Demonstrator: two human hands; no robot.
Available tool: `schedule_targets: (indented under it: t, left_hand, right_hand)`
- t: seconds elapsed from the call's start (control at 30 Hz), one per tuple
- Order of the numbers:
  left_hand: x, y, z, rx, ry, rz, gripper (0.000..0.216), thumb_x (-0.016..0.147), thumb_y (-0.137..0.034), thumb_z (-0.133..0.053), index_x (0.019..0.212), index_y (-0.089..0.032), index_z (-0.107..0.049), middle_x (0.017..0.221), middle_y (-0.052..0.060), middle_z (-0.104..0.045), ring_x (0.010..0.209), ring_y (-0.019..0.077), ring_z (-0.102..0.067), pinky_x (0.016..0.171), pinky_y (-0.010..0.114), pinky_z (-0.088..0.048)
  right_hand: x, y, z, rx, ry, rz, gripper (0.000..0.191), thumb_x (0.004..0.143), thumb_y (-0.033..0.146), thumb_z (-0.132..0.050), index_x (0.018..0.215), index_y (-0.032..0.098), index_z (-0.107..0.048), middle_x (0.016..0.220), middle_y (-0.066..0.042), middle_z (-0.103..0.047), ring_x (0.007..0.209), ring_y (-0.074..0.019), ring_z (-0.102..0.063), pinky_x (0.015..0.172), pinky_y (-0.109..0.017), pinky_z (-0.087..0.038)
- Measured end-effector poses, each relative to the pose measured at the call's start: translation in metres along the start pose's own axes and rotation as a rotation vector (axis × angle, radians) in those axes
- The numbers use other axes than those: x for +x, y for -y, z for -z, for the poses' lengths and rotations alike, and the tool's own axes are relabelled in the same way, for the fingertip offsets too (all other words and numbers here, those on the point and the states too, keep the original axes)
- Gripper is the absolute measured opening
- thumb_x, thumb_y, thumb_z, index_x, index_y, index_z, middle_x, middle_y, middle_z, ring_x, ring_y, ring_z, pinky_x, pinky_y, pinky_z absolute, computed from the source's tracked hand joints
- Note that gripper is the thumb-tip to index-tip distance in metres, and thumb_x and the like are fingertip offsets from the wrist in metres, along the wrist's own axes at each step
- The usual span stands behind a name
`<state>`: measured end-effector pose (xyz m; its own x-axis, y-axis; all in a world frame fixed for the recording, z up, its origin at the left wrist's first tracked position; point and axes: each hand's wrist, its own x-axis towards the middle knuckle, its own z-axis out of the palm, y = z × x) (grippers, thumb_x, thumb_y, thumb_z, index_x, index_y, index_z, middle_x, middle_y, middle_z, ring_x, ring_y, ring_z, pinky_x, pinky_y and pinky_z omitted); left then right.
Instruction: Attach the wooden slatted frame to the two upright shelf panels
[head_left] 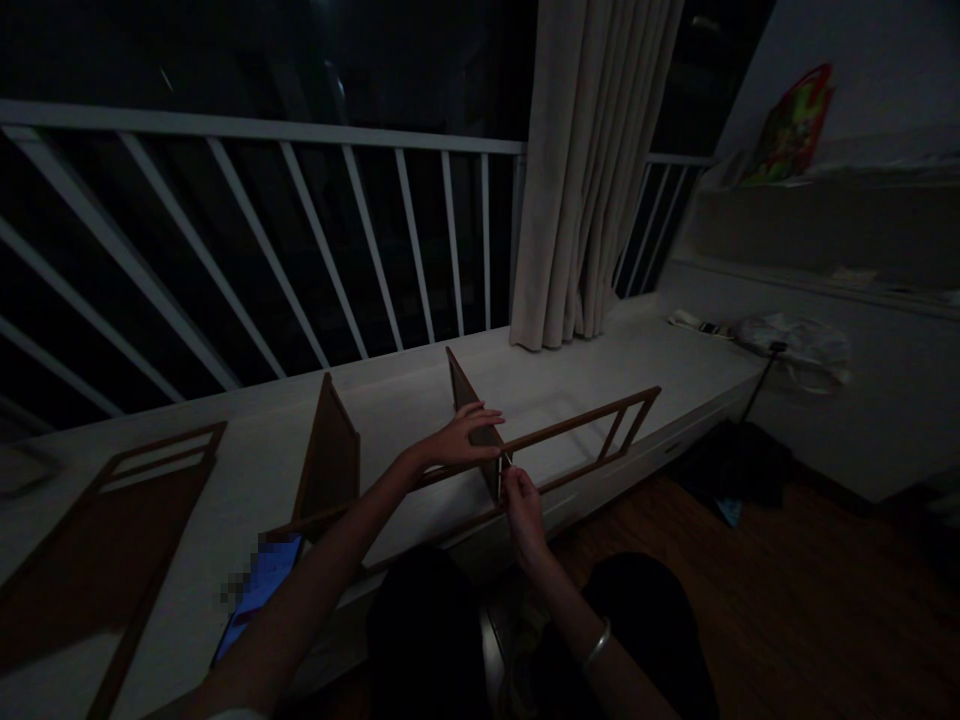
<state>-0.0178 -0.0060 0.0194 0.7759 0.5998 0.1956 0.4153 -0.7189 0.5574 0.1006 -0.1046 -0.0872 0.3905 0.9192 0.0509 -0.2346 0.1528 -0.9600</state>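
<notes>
A brown wooden frame point(581, 411) lies on its side on the white ledge, with upright panels joined to it. My left hand point(461, 440) is over the edge of the middle wooden panel point(463, 383), its fingers reaching across the top and its thumb near the joint with the frame. Close below, my right hand point(523, 505) is closed in a pinch at that joint. A thin, pale piece point(509, 460) shows at its fingertips, too small and dark to identify. Another upright panel point(330, 455) stands to the left.
A separate wooden frame with a panel point(112, 545) lies at the left. A lit phone point(259, 595) rests by my left forearm. White railing point(360, 220) and a curtain point(592, 180) stand behind the ledge point(592, 365). A dark bundle point(731, 465) lies on the floor.
</notes>
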Motion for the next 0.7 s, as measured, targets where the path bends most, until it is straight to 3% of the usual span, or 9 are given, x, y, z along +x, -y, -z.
schedule_targets:
  t: [0.2,0.37,0.57,0.7]
  left_hand:
    - [0.002,0.0,-0.003,0.027,-0.027,-0.001,0.055,0.065,-0.045,-0.058,0.115,-0.027,-0.046,0.123,0.003,-0.042,0.123,0.0222,-0.016,0.1,0.041,-0.017]
    - [0.002,0.0,-0.002,0.037,-0.027,-0.014,0.056,0.063,-0.043,-0.06,0.115,-0.027,-0.046,0.123,0.003,-0.042,0.122,0.0221,-0.017,0.1,0.04,-0.017]
    - [0.002,-0.002,-0.002,0.053,-0.034,-0.018,0.057,0.063,-0.044,-0.06,0.115,-0.026,-0.046,0.123,0.003,-0.043,0.122,0.0219,-0.018,0.1,0.039,-0.019]
    - [0.003,0.0,-0.005,0.067,-0.066,-0.009,0.054,0.062,-0.043,-0.061,0.112,-0.026,-0.049,0.12,0.003,-0.046,0.12,0.0221,-0.021,0.099,0.039,-0.022]
  right_hand:
    - [0.003,0.014,0.007,-0.159,-0.085,0.139,0.028,0.074,0.045,-0.046,0.077,0.017,-0.05,0.069,0.0,-0.049,0.064,-0.0118,-0.044,0.058,-0.022,-0.036]
    - [0.011,0.027,0.021,-0.36,-0.111,0.29,0.023,0.073,0.04,-0.05,0.078,0.018,-0.049,0.073,0.0,-0.049,0.066,-0.0124,-0.044,0.058,-0.023,-0.035]
    - [0.017,0.054,0.035,-0.653,-0.036,0.54,0.02,0.074,0.037,-0.05,0.08,0.018,-0.051,0.076,-0.002,-0.05,0.072,-0.0149,-0.045,0.066,-0.028,-0.037]
    - [0.021,0.077,0.041,-0.897,0.094,0.706,0.02,0.077,0.037,-0.049,0.084,0.019,-0.052,0.083,-0.006,-0.053,0.082,-0.0189,-0.046,0.073,-0.032,-0.035]
